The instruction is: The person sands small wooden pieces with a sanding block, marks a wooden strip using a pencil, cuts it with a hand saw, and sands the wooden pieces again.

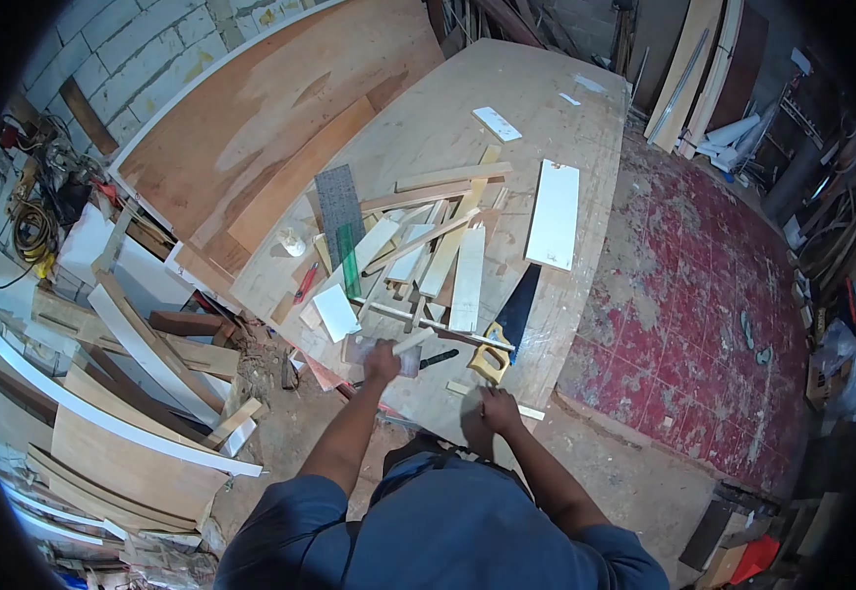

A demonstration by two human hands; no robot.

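My left hand is closed on a short pale wood strip, which sticks out toward the upper right. Beside that hand, at the table's near edge, lies a clear plastic box. My right hand is closed over a thin wood stick, whose ends show on both sides of the fist. Just beyond it rests a handsaw with a yellow handle and a dark blade. A black slim tool lies between the hands.
Several wood offcuts are heaped mid-table, with a green ruler, a red cutter and a white board around them. A large panel leans at the left. Scrap wood piles up beside the table.
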